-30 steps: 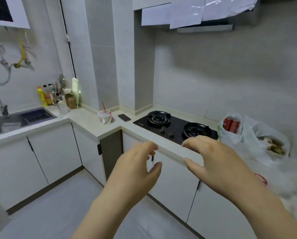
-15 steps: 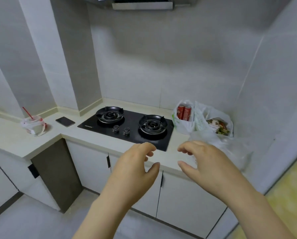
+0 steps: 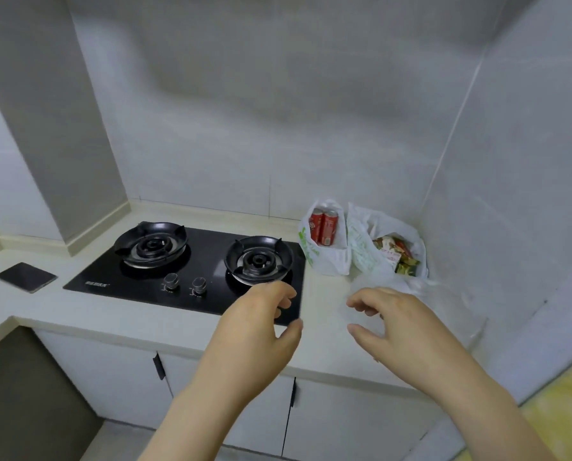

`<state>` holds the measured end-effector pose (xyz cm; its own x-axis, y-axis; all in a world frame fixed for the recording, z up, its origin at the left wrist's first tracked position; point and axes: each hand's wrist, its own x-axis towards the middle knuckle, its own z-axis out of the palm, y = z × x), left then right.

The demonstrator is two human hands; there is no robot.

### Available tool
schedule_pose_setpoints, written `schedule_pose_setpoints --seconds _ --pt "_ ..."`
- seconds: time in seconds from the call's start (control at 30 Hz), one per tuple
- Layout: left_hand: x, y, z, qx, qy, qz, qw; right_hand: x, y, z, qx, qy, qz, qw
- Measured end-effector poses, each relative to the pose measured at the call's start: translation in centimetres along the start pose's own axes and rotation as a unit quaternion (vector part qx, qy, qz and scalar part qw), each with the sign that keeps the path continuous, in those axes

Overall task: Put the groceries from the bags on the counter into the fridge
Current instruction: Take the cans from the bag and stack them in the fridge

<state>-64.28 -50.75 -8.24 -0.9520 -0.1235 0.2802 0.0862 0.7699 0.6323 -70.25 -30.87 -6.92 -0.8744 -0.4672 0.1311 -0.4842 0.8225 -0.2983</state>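
Head camera, looking down at the counter [image 3: 112, 314]. Both hands hover above its front edge, side by side and apart from each other. The left hand [image 3: 254, 324] sits at six o'clock from the right burner of the black gas hob [image 3: 211, 284], fingers loosely curled, thumb spread away, gripping nothing. The right hand [image 3: 397, 327] has the same shape: fingers hooked downward, thumb out, nothing between them.

The groceries are in the back corner. At twelve o'clock from the gap between the hands stands a white bag with green print [image 3: 324, 261], mouth open, with two red cans [image 3: 324, 227] upright inside. Touching it at three o'clock is a second white bag [image 3: 364, 254], slumped open on colourful packets [image 3: 397, 257]. Just past the right hand's fingertips, at one o'clock, lies a filmy clear bag [image 3: 444, 301]; whether the fingertips touch it I cannot tell.

Far off at nine o'clock, a dark phone [image 3: 25, 277] lies flat on the counter, well left of the hob. White cabinet doors [image 3: 344, 420] are closed below.
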Motion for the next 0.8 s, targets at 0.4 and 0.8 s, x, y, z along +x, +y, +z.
schedule_pose_setpoints --seconds 0.4,0.8 --pt "14.2 -1.0 5.8 0.023 -0.027 0.004 0.999 12.6 9.2 1.0 0.011 -0.007 0.010 1.000" --pt "24.4 -3.4 10.2 0.037 -0.052 -0.024 0.998 22.9 15.5 2.8 0.046 -0.035 0.025 0.998"
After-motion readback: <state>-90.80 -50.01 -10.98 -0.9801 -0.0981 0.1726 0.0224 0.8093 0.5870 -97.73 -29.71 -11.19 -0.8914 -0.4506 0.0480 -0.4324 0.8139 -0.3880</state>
